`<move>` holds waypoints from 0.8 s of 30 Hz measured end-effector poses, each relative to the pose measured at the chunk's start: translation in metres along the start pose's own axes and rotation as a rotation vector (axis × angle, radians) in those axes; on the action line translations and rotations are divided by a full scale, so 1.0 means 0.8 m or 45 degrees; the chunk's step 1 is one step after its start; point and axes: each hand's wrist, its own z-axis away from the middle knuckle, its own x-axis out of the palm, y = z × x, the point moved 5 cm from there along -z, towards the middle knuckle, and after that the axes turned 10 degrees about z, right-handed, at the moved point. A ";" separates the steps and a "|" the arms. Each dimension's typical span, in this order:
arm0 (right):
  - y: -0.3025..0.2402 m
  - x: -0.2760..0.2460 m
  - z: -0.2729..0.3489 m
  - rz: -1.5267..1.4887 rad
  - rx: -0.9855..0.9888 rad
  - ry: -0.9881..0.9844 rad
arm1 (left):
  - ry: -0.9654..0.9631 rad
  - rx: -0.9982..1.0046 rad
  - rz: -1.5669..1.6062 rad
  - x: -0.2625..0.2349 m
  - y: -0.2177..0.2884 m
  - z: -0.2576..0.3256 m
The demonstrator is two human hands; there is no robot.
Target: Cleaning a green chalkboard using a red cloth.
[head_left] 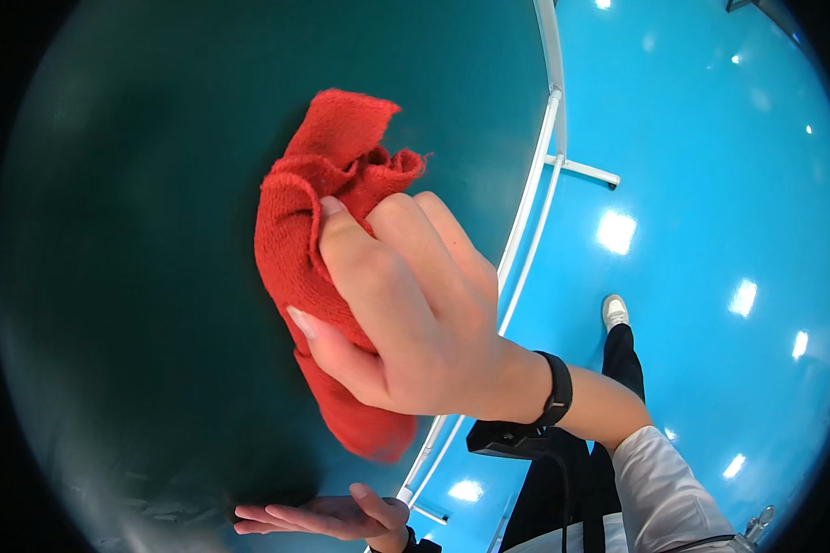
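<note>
My right hand (406, 313) grips a crumpled red cloth (327, 203) and presses it against a dark teal board (129, 276) that fills the left of the view. The cloth bunches above my fingers and hangs down below my thumb. A black band sits on that wrist. My left hand (327, 516) lies flat, palm up and fingers apart, against the board's lower edge; it holds nothing.
A white metal frame (535, 184) runs along the board's right edge. Beyond it lies a glossy bright blue floor (710, 184) with light reflections. My dark trousers and a white shoe (615, 311) show below, with a black device (507, 441) hanging at my waist.
</note>
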 end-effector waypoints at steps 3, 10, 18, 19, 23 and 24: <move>0.016 -0.001 0.021 0.112 0.035 -0.025 | 0.026 0.010 0.000 -0.007 -0.008 0.001; 0.178 0.021 0.268 0.574 0.547 -0.306 | -0.018 -0.004 -0.066 -0.002 -0.002 -0.023; 0.234 0.020 0.379 0.554 1.173 -0.654 | -0.030 0.023 -0.068 -0.008 -0.002 -0.022; 0.230 0.018 0.373 0.474 1.253 -0.670 | -0.041 0.052 -0.030 -0.008 -0.003 -0.017; 0.152 0.023 0.277 0.191 1.151 -0.475 | 0.028 0.065 0.000 -0.008 -0.016 -0.011; 0.124 0.021 0.238 0.062 1.059 -0.342 | 0.009 0.062 0.008 -0.009 -0.016 -0.010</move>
